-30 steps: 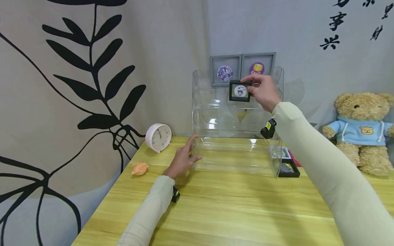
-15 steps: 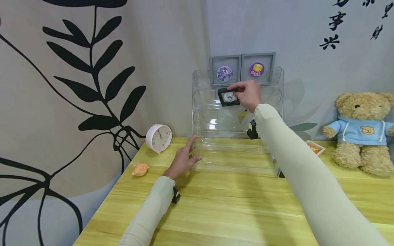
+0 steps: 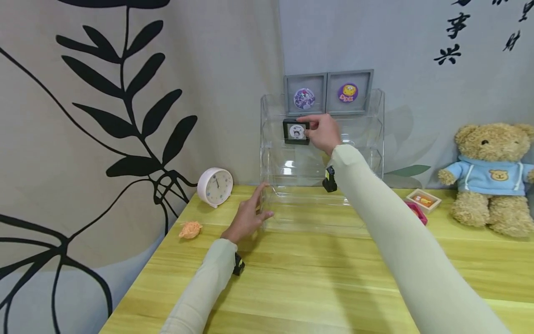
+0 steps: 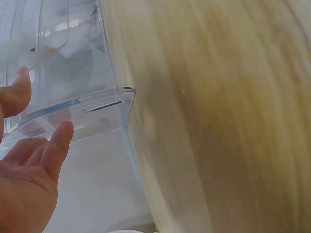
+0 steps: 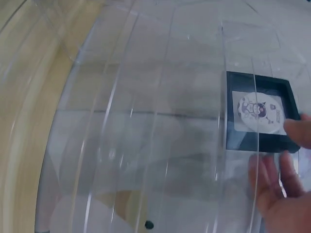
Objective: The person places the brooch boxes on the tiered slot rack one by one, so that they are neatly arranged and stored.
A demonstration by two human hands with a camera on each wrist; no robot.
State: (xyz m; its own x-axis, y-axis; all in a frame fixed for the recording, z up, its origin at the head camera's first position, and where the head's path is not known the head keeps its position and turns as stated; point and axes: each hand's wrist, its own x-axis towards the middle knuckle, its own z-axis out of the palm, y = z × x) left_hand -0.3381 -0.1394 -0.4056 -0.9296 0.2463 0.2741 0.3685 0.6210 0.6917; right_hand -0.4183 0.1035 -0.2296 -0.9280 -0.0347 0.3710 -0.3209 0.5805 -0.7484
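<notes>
Head view: our right hand (image 3: 324,133) pinches the black-framed badge (image 3: 296,132) at the upper left of the clear rack (image 3: 288,169).
Released unseated, it could tip; our left hand (image 3: 245,220), fingers extended against the side, might jolt the rack.

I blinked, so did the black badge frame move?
Yes: the black badge frame has moved left and slightly down, and is now below the left gray frame.

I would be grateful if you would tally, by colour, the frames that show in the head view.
Grey frames: 2
Black frame, in the right hand: 1
Pinkish-red frame, partly hidden: 1
Light wooden frame: 1
Total in view: 5; I cannot tell whether the right sleeve hides others.
</notes>
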